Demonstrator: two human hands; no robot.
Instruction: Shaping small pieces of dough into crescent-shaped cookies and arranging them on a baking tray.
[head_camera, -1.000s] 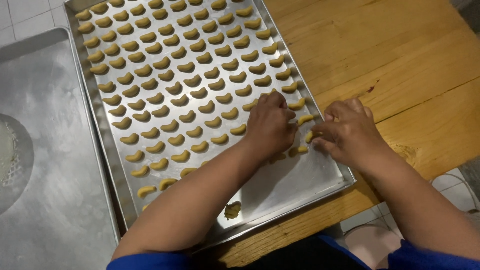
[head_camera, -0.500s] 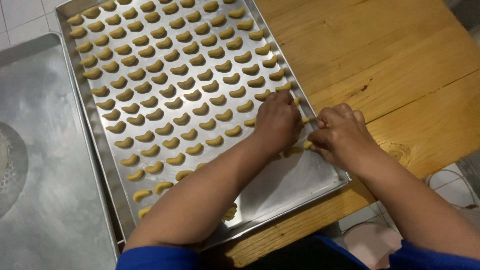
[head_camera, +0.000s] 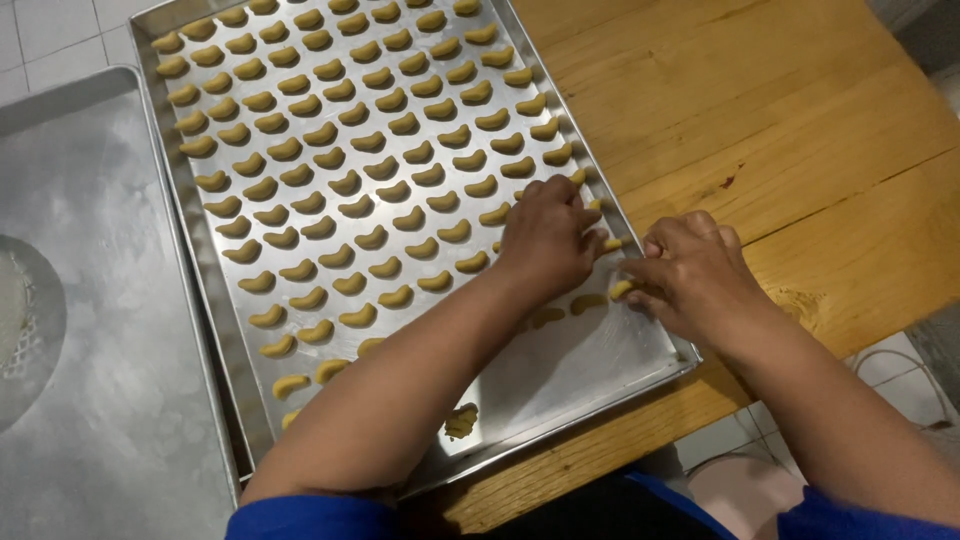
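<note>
Tray (head_camera: 205, 300) shifted; dough crescent (head_camera: 620, 289) between hands (head_camera: 615, 255).

We see the left hand (head_camera: 548, 238) and right hand (head_camera: 690, 275) pinching dough crescents (head_camera: 620, 289) at the tray's (head_camera: 600, 365) near right edge. Rows of crescents fill the far part.

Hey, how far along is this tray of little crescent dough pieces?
Mostly filled: rows of crescent dough pieces cover the metal tray from its far end down to the hands. In hand: the left hand and right hand are at the right edge, the right fingertips on one piece. Left: a bare patch at the near right corner, and a small dough lump near the front rim.
</note>
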